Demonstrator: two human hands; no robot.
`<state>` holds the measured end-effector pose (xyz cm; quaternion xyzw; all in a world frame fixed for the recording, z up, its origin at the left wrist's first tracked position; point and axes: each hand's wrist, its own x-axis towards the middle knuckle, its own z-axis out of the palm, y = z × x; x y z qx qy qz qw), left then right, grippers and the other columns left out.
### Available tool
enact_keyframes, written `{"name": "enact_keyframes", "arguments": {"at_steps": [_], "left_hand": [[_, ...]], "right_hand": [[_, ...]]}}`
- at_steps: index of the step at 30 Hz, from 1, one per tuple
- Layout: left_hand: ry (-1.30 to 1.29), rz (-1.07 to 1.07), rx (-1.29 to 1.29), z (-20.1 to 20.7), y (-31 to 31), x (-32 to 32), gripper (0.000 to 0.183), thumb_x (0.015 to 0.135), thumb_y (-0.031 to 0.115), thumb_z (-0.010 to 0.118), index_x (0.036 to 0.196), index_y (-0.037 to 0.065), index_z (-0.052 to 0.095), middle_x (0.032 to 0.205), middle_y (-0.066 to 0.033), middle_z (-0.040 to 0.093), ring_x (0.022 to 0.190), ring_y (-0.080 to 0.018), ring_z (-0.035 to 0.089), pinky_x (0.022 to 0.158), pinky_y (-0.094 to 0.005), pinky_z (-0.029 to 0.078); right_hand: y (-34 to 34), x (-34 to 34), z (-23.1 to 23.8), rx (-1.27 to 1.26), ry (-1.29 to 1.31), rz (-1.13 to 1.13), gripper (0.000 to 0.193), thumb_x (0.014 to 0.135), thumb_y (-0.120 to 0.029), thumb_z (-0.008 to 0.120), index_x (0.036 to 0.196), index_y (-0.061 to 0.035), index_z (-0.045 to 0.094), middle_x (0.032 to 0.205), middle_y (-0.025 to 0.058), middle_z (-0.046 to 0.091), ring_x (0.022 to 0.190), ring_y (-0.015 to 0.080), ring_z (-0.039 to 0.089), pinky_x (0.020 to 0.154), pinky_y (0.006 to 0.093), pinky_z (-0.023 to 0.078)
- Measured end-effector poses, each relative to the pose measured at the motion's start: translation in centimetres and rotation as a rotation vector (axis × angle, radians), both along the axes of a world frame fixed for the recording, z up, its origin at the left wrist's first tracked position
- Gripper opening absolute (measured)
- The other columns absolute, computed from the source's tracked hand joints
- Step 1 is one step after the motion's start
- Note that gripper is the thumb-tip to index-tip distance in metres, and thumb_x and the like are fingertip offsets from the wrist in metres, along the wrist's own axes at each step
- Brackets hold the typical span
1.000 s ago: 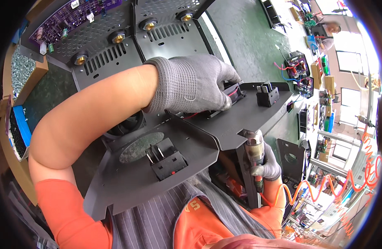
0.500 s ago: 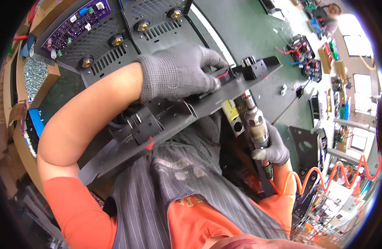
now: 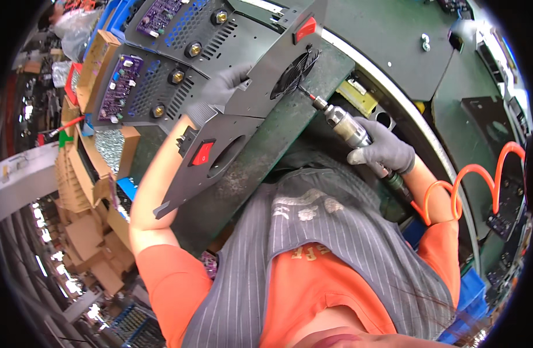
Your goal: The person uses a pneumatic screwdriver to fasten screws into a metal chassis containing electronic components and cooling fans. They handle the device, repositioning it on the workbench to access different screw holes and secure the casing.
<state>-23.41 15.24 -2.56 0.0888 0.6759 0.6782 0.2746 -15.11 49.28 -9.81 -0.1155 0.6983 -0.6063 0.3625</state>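
My left hand [image 3: 221, 90], in a grey glove, grips a dark metal panel [image 3: 256, 87] at its far side; some of its fingers are hidden behind the sheet. That panel carries a red rocker switch [image 3: 305, 30] and a round black fan guard [image 3: 293, 74]. Below it is a second panel section [image 3: 182, 180] with another red switch [image 3: 202, 152] and a round opening; I cannot tell whether the two are joined. My right hand [image 3: 388, 146], also gloved, is closed around a silver air screwdriver [image 3: 347, 126]. Its bit points at the fan guard's lower edge, touching or nearly so.
Grey perforated housings [image 3: 188, 87] with brass fittings and purple circuit boards [image 3: 120, 87] lie on the green bench at the far left. Beside them stands a cardboard box [image 3: 129, 152] of small metal parts. An orange coiled hose [image 3: 474, 169] runs from the screwdriver rightward.
The panel has been tilted up, so its red switches and fan guard now face me. The screwdriver has swung from upright to slanting left, its bit at the guard. My view has shifted.
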Motion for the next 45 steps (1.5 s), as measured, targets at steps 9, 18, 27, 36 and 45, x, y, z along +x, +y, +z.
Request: {"name": "enact_keyframes", "arguments": {"at_steps": [9, 18, 27, 36, 45], "left_hand": [[0.03, 0.134, 0.01, 1.8, -0.5, 4.3, 0.031, 0.09, 0.01, 0.06, 0.12, 0.004, 0.06, 0.104, -0.0031, 0.066, 0.098, -0.0112, 0.061, 0.084, -0.0263, 0.049], [0.182, 0.151, -0.071, 4.2, -1.1, 7.2, 0.036, 0.09, 0.01, 0.061, 0.125, 0.003, 0.057, 0.11, -0.0036, 0.065, 0.101, -0.0115, 0.059, 0.088, -0.0268, 0.048], [0.52, 0.435, -0.508, 5.6, -10.8, 7.9, 0.032, 0.089, 0.011, 0.062, 0.12, 0.004, 0.061, 0.107, -0.0052, 0.066, 0.099, -0.0126, 0.061, 0.089, -0.0265, 0.048], [0.136, 0.71, -1.286, 1.5, -20.8, 24.0, 0.027, 0.084, 0.017, 0.066, 0.11, 0.011, 0.067, 0.099, -0.0104, 0.068, 0.084, -0.02, 0.065, 0.08, -0.0307, 0.051], [0.422, 0.593, -1.717, -3.3, -20.4, 22.4, 0.021, 0.089, 0.027, 0.059, 0.108, 0.022, 0.065, 0.102, -0.0055, 0.064, 0.093, -0.0264, 0.062, 0.078, -0.0401, 0.051]], "right_hand": [[-1.0, 0.0, 1.7, 0.044, 0.095, 0.103, 0.074, 0.061, -0.029, 0.082, 0.122, 0.0011, 0.052, 0.093, 0.0049, 0.057, 0.087, 0.015, 0.052, 0.081, 0.0298, 0.044], [-4.1, 2.0, 7.5, -0.006, 0.175, 0.407, 0.073, 0.062, -0.027, 0.08, 0.123, -0.001, 0.051, 0.096, 0.0129, 0.065, 0.088, 0.0225, 0.064, 0.08, 0.0338, 0.05], [-3.0, 5.7, 3.1, -0.069, -0.158, -0.018, 0.083, 0.054, -0.026, 0.082, 0.125, 0.0029, 0.05, 0.103, 0.0024, 0.057, 0.088, 0.0103, 0.052, 0.082, 0.0259, 0.043], [-3.3, 5.9, -0.9, -0.011, -0.111, -0.067, 0.072, 0.061, -0.015, 0.077, 0.125, 0.0013, 0.05, 0.097, -0.0013, 0.055, 0.084, 0.0082, 0.048, 0.078, 0.0243, 0.042], [-4.6, 6.9, 0.2, -0.011, -0.084, -0.147, 0.069, 0.064, -0.014, 0.073, 0.127, 0.0012, 0.049, 0.095, -0.002, 0.053, 0.082, 0.0082, 0.048, 0.078, 0.024, 0.042]]}}
